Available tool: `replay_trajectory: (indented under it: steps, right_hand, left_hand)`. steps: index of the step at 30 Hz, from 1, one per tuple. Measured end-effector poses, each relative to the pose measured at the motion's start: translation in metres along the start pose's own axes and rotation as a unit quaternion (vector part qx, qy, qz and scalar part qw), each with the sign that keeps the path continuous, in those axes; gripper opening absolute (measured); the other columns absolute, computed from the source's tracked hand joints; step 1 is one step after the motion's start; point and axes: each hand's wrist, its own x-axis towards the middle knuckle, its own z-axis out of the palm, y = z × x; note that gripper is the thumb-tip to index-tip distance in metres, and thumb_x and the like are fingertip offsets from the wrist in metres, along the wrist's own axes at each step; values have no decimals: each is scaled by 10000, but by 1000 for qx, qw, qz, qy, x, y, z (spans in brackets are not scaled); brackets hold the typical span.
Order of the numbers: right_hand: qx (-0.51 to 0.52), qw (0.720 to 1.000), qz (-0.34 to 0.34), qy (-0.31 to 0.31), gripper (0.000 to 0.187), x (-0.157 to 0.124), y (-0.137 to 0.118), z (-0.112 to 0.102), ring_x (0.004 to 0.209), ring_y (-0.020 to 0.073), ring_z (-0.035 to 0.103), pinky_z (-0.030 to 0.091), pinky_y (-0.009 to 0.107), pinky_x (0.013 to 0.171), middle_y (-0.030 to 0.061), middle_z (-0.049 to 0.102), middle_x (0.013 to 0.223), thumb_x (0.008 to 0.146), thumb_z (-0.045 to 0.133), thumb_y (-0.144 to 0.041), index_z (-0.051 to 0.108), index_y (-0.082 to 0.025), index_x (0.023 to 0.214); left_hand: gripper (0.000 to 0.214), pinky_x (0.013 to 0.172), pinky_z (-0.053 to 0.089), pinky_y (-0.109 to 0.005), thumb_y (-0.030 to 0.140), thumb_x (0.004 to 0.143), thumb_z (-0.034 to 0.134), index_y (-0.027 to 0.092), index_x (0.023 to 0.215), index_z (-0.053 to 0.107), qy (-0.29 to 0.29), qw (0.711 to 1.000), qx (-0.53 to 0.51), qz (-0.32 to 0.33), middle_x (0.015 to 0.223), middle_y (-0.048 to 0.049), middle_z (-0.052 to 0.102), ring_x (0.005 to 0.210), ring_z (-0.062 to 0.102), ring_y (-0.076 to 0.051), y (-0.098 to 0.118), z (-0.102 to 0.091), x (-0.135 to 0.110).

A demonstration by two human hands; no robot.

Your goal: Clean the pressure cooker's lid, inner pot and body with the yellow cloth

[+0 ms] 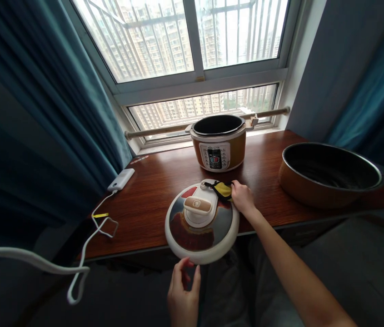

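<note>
Wooden tabletop (144,200); cloth (223,189) pointing lengthwise left

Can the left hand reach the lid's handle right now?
Probably yes: the left hand is open by the near rim of the lid, and nothing covers the handle; the right hand sits off to one side.

Free tabletop (263,159) between cooker (238,150) and pot (309,184) (lid (195,236) the obstacle in front)
</note>
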Motion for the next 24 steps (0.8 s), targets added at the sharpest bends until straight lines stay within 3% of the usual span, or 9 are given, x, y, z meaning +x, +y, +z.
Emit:
replay_trajectory:
  steps: [2, 4, 7, 10, 12, 17, 21, 24]
  right_hand:
    - [21, 999, 8, 39, 367, 15, -14, -5, 858, 243, 629, 434, 309, 713, 124, 673, 927, 923, 283, -298, 577, -160, 1095]
    - [86, 993, -28, 74, 383, 22, -33, -10, 896, 211, 616, 427, 273, 724, 99, 660, 994, 940, 238, -310, 541, -170, 1126]
    - [170, 963, -205, 26, 323, 11, -63, -10, 846, 166, 612, 422, 232, 708, 41, 666, 957, 931, 310, -334, 557, -200, 1091]
    - [104, 903, -411, -73, 237, -14, -85, -2, 865, 152, 578, 407, 248, 777, 24, 661, 964, 899, 407, -280, 603, -221, 1018]
    - [45, 875, -476, -77, 216, -28, -90, 3, 891, 163, 539, 385, 287, 840, 34, 646, 1023, 881, 431, -236, 617, -211, 991]
    - [4, 866, -497, -56, 215, -34, -83, 2, 868, 175, 488, 373, 304, 842, 38, 646, 996, 880, 424, -214, 623, -187, 956]
    - [-24, 904, -424, -50, 238, -19, -80, 1, 812, 169, 501, 391, 262, 730, 62, 630, 846, 903, 383, -216, 608, -156, 956]
    - [-68, 907, -415, -6, 286, 2, -79, -1, 805, 180, 499, 384, 270, 712, 72, 604, 814, 920, 325, -191, 605, -145, 951]
  left_hand:
    - [366, 571, 476, -261, 450, 752, 583, 167, 984, 572, 2, 1000, 2, 2, 787, -41, 621, 564, 526, -132, 1, 0, 1]
    - [356, 574, 477, -264, 448, 754, 584, 169, 974, 578, 5, 1000, 11, 10, 779, -36, 621, 569, 533, -136, 2, -1, 2]
    - [322, 583, 479, -261, 441, 770, 570, 173, 945, 598, 7, 999, 26, 26, 753, -26, 622, 597, 563, -145, 2, -3, 4]
    - [256, 578, 475, -251, 419, 796, 547, 182, 862, 618, -2, 998, 39, 49, 710, -17, 614, 608, 581, -148, 0, -4, 5]
    - [224, 577, 475, -246, 394, 811, 536, 187, 834, 619, -9, 997, 43, 61, 706, -16, 616, 621, 589, -149, -1, -5, 5]
    - [202, 576, 487, -241, 363, 815, 542, 184, 856, 625, -1, 996, 48, 76, 713, -18, 635, 622, 605, -150, -2, -5, 3]
    - [180, 612, 503, -242, 320, 830, 529, 181, 860, 640, -5, 993, 46, 110, 745, -31, 656, 671, 626, -155, -1, -7, 4]
    - [158, 638, 511, -244, 292, 827, 536, 187, 859, 651, -9, 988, 54, 143, 759, -33, 666, 693, 636, -158, -1, -9, 6]
